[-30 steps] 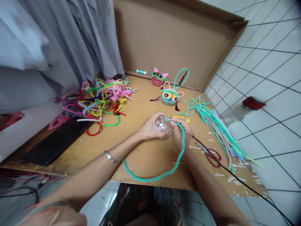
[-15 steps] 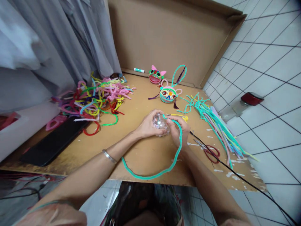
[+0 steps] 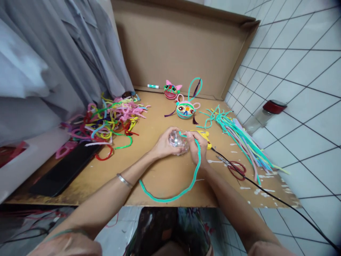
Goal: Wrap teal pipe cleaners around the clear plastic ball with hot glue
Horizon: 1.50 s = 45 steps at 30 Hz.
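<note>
Table [image 3: 170, 185]: a cardboard-topped work surface is stretching out in front of the person, spotted with dried white glue, a cardboard wall standing behind it.
Loose pile [image 3: 106, 117]: a tangle of many-coloured fuzzy wires is lying well to the left.
Straight bundle [image 3: 239, 137]: mostly teal wires are lying on the right, fanning toward the near edge.
Teal wire [image 3: 186, 185]: one long fuzzy wire is curving in a wide loop over the near edge; its upper end is running up along the right hand to the ball, so its length is trailing down and left, toward the person.
Finished figures [image 3: 185, 109]: two small decorated heads are sitting near the back wall.
Scissors [image 3: 236, 168]: red-handled, lying beside a black cord, right of the hands.
Glue gun [image 3: 203, 135]: yellow, just behind the right hand.
Clear ball [image 3: 178, 141]: sitting between both hands, over the middle of the table.
Left hand [image 3: 163, 144]: cupping the ball from the left, fingers wrapped round it.
Right hand [image 3: 198, 147]: pinching the wire's end against the ball, it seems; the fingertips are hard to make out.
</note>
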Tool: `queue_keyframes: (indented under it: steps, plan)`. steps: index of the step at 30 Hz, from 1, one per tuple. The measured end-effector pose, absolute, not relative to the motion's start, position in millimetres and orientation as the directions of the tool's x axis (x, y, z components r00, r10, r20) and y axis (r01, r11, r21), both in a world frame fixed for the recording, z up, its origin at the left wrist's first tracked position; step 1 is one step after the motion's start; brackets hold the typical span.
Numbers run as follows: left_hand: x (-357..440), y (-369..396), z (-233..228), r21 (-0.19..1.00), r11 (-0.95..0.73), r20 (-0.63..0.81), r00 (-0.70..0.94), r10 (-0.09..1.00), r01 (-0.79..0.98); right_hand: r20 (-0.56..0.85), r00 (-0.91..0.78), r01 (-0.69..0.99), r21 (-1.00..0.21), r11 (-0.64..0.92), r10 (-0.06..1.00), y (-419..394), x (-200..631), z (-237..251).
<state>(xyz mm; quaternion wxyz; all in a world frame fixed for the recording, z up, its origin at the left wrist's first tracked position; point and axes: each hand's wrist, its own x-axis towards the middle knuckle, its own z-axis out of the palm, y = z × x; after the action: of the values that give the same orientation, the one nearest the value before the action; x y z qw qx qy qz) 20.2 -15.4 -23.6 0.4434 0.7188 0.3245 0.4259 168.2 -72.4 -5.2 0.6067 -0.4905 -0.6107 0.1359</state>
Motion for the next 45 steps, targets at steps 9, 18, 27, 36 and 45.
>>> queue_keyframes:
  steps: [9,18,27,36,45]
  plan:
    - [21.7,-16.8,-19.5,0.9,-0.419,0.338,0.41,0.847,0.124,0.597,0.261,0.386,-0.785,0.485,0.758,-70.1,170.2,-9.4]
    - [21.5,-16.9,-16.4,0.903,-0.417,0.343,0.41,0.845,0.105,0.581,0.229,0.407,-0.786,0.466,0.781,-72.2,171.4,-6.7]
    - [19.9,-9.9,-17.6,0.955,-0.295,0.27,0.366,0.891,0.015,0.664,0.138,0.462,-0.7,0.545,0.735,-72.6,170.1,-6.7]
    - [19.7,-5.7,-14.7,0.964,-0.12,0.188,0.289,0.939,-0.238,0.567,0.157,0.336,-0.8,0.496,0.808,-61.0,172.5,-15.0]
    - [19.7,-5.4,-14.1,0.963,-0.087,0.162,0.286,0.945,-0.257,0.435,0.112,0.127,-0.898,0.421,0.893,-54.8,172.5,-23.0]
